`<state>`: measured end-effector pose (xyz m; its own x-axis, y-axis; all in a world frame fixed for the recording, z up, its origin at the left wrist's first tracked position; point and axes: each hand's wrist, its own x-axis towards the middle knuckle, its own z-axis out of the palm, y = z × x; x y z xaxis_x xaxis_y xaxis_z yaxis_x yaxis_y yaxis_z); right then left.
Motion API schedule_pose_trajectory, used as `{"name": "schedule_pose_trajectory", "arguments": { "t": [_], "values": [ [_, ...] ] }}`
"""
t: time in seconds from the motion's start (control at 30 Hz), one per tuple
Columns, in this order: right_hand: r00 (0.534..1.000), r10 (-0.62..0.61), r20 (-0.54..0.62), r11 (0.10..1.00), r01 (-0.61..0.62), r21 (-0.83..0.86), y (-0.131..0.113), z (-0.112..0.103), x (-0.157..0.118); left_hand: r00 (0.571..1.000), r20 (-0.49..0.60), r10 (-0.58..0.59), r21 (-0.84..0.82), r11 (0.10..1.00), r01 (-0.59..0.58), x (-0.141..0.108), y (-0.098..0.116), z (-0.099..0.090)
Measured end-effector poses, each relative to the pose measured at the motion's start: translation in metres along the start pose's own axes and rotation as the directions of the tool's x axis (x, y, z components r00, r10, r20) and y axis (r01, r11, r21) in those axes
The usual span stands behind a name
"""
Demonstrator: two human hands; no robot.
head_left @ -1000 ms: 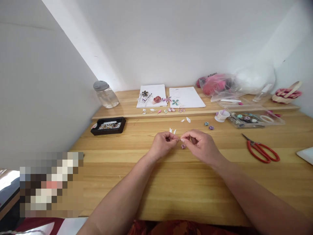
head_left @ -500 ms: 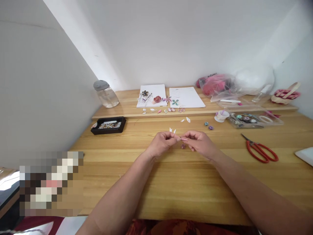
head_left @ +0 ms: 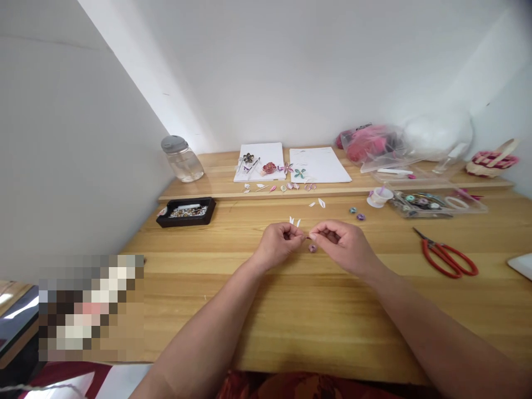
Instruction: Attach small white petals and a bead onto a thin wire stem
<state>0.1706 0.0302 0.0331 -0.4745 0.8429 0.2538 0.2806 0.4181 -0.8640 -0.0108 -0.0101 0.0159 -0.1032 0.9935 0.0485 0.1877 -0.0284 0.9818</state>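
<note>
My left hand (head_left: 277, 245) and my right hand (head_left: 346, 248) meet tip to tip above the middle of the wooden desk. Both are closed in a pinch. Between the fingertips a short bit of thin pink strand (head_left: 307, 238) shows; most of it is covered by the fingers. Just below the fingertips lies a small mauve coil (head_left: 312, 249). Behind my hands are narrow white petal-shaped pieces (head_left: 292, 222). Farther back lie a white petal piece with a dark outline (head_left: 321, 203) and two small coils, one teal (head_left: 353, 210) and one purple (head_left: 361, 216).
Red-handled scissors (head_left: 449, 257) lie at the right. Behind them are a white spool (head_left: 379, 197) and a clear box (head_left: 436, 202) of small parts. A black tray (head_left: 186, 212) of beads sits left, near a water bottle (head_left: 182, 159). Finished flowers rest on white paper (head_left: 266, 152) along the raised ledge.
My right fingers have shifted and curled in closer around the pink strand, so less of it shows. My left hand keeps its pinch. The whole view has swung slightly.
</note>
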Motion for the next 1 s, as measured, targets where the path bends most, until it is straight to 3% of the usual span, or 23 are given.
{"name": "schedule_pose_trajectory", "arguments": {
  "t": [0.23,0.4,0.5,0.6,0.7,0.83,1.0],
  "values": [
    [0.995,0.091,0.048,0.983,-0.097,0.157,0.013,-0.005,0.011,0.98,0.195,-0.044,-0.122,0.99,0.068,-0.005,0.008,-0.002],
    [0.947,0.295,0.13,0.905,-0.32,0.281,0.014,0.003,0.011,0.988,0.127,-0.087,-0.198,0.974,0.111,-0.002,0.007,-0.003],
    [0.927,0.334,0.169,0.889,-0.37,0.269,0.014,0.009,0.008,0.996,0.032,-0.087,-0.266,0.96,0.092,0.001,0.002,-0.002],
    [0.943,0.285,0.174,0.931,-0.315,0.186,0.011,0.012,0.004,0.995,-0.084,-0.063,-0.243,0.969,0.041,0.004,-0.002,0.001],
    [0.977,0.186,0.107,0.979,-0.193,0.062,0.005,0.011,0.0,0.99,-0.141,-0.024,-0.147,0.989,0.004,0.005,-0.004,0.003],
    [0.997,0.062,0.041,0.998,-0.062,-0.001,-0.001,0.004,-0.002,0.998,-0.062,-0.001,-0.018,1.0,0.0,0.002,-0.001,0.002],
    [0.999,0.024,0.025,1.0,-0.024,0.009,0.006,-0.007,0.005,0.995,0.098,-0.023,0.05,0.999,0.018,-0.004,0.009,0.0]
  ]
}}
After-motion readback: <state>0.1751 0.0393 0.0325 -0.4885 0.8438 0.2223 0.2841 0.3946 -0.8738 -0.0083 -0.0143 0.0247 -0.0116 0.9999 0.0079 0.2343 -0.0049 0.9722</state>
